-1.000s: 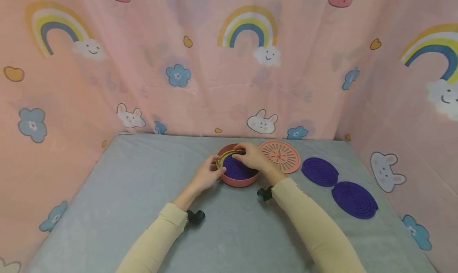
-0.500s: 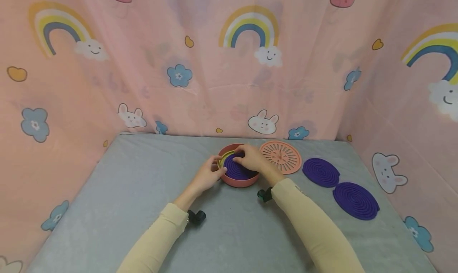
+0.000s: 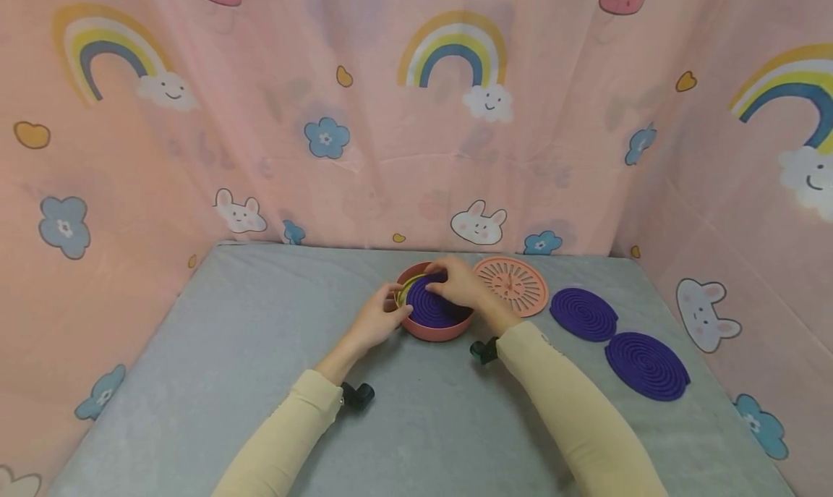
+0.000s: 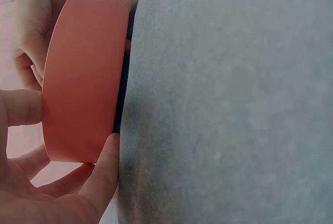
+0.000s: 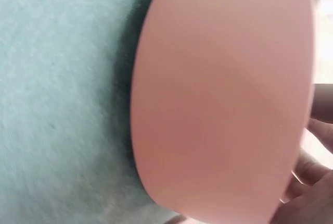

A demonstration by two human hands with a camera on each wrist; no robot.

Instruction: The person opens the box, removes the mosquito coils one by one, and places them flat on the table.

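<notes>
A round pink dish (image 3: pixel 434 330) stands mid-table on the grey cloth; its outer wall fills the left wrist view (image 4: pixel 83 78) and the right wrist view (image 5: pixel 223 94). A purple spiral disc (image 3: pixel 434 307) lies tilted in it over a yellow-green rim. My left hand (image 3: pixel 380 316) holds the dish's left side, thumb and fingers (image 4: pixel 104 172) curled round the wall. My right hand (image 3: pixel 458 283) reaches over the far edge and pinches the disc's top edge.
A pink slotted lid (image 3: pixel 510 286) lies just right of the dish. Two more purple spiral discs (image 3: pixel 583 314) (image 3: pixel 647 365) lie further right. Pink printed curtains close in the grey table (image 3: pixel 228 352) on three sides.
The hands and dish have hardly moved. My right hand's fingers have shifted slightly on the purple disc's far edge.
</notes>
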